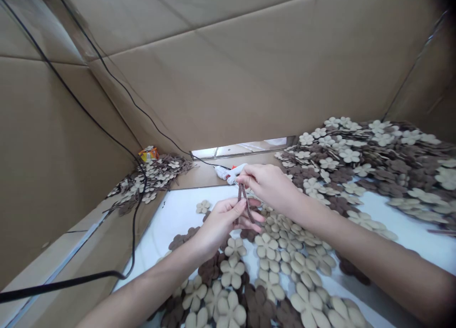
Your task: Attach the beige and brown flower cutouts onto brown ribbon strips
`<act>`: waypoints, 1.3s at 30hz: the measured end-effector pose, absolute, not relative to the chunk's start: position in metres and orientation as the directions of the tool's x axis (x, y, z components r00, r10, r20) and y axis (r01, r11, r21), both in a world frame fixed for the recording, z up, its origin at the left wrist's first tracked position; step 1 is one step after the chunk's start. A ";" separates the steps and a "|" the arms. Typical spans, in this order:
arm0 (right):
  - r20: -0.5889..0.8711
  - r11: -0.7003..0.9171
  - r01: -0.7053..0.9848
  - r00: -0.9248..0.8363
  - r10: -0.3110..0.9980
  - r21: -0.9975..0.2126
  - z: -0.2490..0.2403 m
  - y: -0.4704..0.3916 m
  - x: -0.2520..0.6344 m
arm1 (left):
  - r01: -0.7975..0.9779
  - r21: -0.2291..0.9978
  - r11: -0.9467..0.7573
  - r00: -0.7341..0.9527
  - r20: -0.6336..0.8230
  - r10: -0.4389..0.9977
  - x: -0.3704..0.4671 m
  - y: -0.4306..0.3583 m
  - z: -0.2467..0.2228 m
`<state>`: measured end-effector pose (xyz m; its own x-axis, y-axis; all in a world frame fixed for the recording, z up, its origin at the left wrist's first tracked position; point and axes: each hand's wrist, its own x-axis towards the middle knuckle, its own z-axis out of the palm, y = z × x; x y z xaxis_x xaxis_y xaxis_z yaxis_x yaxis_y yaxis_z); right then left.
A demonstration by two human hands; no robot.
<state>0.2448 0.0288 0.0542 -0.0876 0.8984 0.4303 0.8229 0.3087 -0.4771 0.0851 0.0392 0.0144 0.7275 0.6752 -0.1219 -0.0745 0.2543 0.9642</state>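
A thin brown ribbon (240, 203) hangs folded in a narrow loop between my hands. My right hand (257, 180) pinches its top end. Lower down, my left hand (233, 215) holds the ribbon between thumb and fingers, the other fingers spread behind it. Just beyond my right hand lies a white glue gun (233, 174) with an orange part, partly covered by that hand. Beige felt flowers (232, 272) and dark brown felt flowers (258, 305) are spread over the white surface (178, 207) beneath my hands.
A large heap of beige and brown flowers (351, 155) rises at the right. At the left, a smaller pile (156, 176) has an orange packet (148, 153) on it. Black cables (134, 223) run down the left side. Cardboard walls (249, 81) enclose the work surface.
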 end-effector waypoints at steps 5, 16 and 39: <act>0.409 0.298 0.808 -0.077 0.909 -0.509 0.057 0.029 0.247 | -0.054 0.967 0.251 0.733 -0.133 0.668 0.085 0.041 0.016; 0.402 0.303 0.773 -0.068 0.913 -0.558 0.060 0.031 0.250 | -0.031 0.978 0.205 0.729 -0.119 0.674 0.084 0.040 0.019; 0.323 0.352 0.304 -0.143 0.936 -0.885 0.046 0.037 0.243 | -0.057 0.978 -0.203 0.367 0.209 0.906 0.083 0.037 0.025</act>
